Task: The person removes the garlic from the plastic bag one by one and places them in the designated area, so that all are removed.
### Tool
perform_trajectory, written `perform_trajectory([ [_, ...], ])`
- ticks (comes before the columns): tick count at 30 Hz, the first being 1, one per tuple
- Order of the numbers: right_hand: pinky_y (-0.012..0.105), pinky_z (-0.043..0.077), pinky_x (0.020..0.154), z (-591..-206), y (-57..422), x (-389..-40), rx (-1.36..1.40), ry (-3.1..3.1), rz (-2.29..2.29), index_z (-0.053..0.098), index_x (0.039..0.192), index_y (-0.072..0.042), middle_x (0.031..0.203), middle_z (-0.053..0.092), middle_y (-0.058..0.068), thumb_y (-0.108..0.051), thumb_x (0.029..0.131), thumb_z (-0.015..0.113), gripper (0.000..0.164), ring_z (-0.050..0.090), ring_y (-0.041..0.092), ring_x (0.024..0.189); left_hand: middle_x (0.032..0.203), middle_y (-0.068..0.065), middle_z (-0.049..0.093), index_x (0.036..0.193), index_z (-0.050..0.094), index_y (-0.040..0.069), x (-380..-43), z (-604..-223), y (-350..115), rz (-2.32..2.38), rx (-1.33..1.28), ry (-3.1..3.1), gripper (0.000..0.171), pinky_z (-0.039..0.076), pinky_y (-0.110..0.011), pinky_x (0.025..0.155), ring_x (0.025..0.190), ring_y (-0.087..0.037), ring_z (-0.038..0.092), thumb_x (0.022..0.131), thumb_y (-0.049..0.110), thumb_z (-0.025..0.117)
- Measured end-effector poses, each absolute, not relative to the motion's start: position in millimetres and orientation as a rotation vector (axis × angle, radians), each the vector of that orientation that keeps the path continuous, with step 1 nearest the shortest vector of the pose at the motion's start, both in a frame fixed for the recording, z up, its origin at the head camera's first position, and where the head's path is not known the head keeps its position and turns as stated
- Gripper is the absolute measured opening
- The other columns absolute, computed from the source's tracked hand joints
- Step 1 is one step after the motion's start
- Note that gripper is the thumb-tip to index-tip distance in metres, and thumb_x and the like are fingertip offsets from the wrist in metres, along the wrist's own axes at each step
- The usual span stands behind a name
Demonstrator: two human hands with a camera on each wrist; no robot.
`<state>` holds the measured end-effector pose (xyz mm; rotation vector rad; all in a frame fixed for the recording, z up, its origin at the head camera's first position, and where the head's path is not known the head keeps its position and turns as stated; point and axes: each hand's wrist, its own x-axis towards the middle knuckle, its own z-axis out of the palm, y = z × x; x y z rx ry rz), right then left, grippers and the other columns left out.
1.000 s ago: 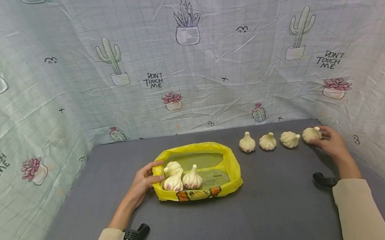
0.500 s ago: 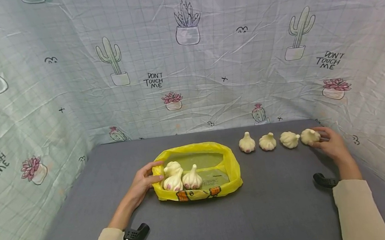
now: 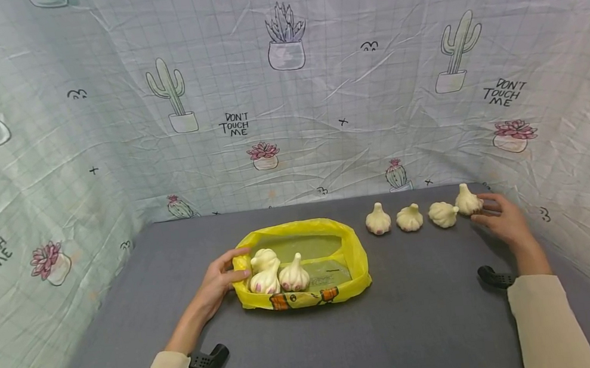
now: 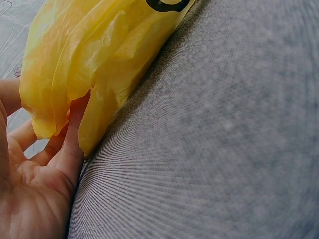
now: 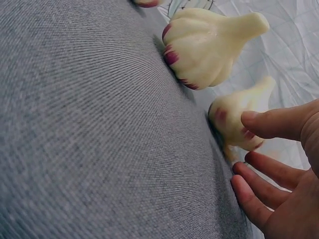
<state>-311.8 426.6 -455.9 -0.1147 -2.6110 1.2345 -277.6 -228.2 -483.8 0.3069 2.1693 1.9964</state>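
My left hand (image 3: 222, 278) holds the left side of a yellow plastic bag (image 3: 358, 261), thumb and fingers about its rim. The left wrist view shows the bag's folds (image 4: 94, 55) among the fingers. Inside the bag, at its left, are three garlic bulbs (image 3: 294, 274). At the back right, my right hand (image 3: 508, 223) is beside the rightmost garlic bulb (image 3: 468, 202), which stands with its stem up. In the right wrist view the thumb is in front of that bulb (image 5: 234, 119) and the other fingers are spread, not wrapped round it; I cannot tell whether they touch.
Left of that bulb, more garlic bulbs stand or lean in a row: one upright (image 3: 378, 220), one tilted (image 3: 409, 218) and one on its side (image 3: 443, 214). A grey cloth (image 3: 323, 349) covers the table. Printed fabric (image 3: 323, 145) hangs around its back and sides.
The rightmost garlic bulb has gone from tilted toward the right to upright, and shifted slightly left and back. My right hand's fingers have loosened from it. The left hand and bag have not moved.
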Motion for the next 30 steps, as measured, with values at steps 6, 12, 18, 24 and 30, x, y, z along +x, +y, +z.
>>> perform_trajectory([
  [6,0.005,0.042,0.064,-454,425,-313,-0.145,-2.629,1.209,0.038,0.152,0.008,0.144,0.046,0.044,-0.005,0.097,0.068,0.064,0.059,0.050,0.122,0.137,-0.018,0.053,0.152,0.047,0.003,-277,-483,-228,1.998,0.294,2.178,0.062,0.062,-0.032,0.079,0.102,-0.017,0.065,0.095,0.011,0.071],
  [12,0.004,0.040,0.064,-453,425,-313,-0.170,-2.641,1.260,0.034,0.154,0.007,0.149,0.041,0.044,-0.009,0.100,0.065,0.065,0.043,0.060,0.136,0.140,-0.019,0.052,0.152,0.048,0.004,-277,-482,-228,1.993,0.288,2.184,0.062,0.061,-0.032,0.079,0.102,-0.017,0.065,0.095,0.011,0.071],
  [18,0.010,0.046,0.067,-451,427,-313,-0.179,-2.662,1.258,0.032,0.155,0.008,0.150,0.039,0.044,-0.013,0.101,0.064,0.067,0.042,0.060,0.136,0.137,-0.018,0.053,0.151,0.048,0.004,-277,-481,-227,1.992,0.287,2.186,0.062,0.061,-0.032,0.078,0.100,-0.017,0.065,0.095,0.011,0.071],
  [24,0.046,0.057,0.085,-440,430,-313,-0.183,-2.720,1.186,0.028,0.156,0.008,0.152,0.029,0.049,-0.019,0.103,0.061,0.068,0.036,0.066,0.137,0.140,-0.019,0.052,0.151,0.048,0.003,-277,-481,-227,1.990,0.289,2.189,0.062,0.061,-0.032,0.078,0.100,-0.017,0.065,0.094,0.011,0.071],
  [30,0.048,0.054,0.085,-424,424,-311,-0.201,-2.658,1.158,0.035,0.155,0.006,0.150,0.037,0.045,-0.022,0.102,0.062,0.066,0.043,0.063,0.135,0.144,-0.021,0.049,0.151,0.048,0.003,-276,-481,-227,1.989,0.290,2.190,0.062,0.061,-0.031,0.077,0.099,-0.015,0.064,0.094,0.011,0.071],
])
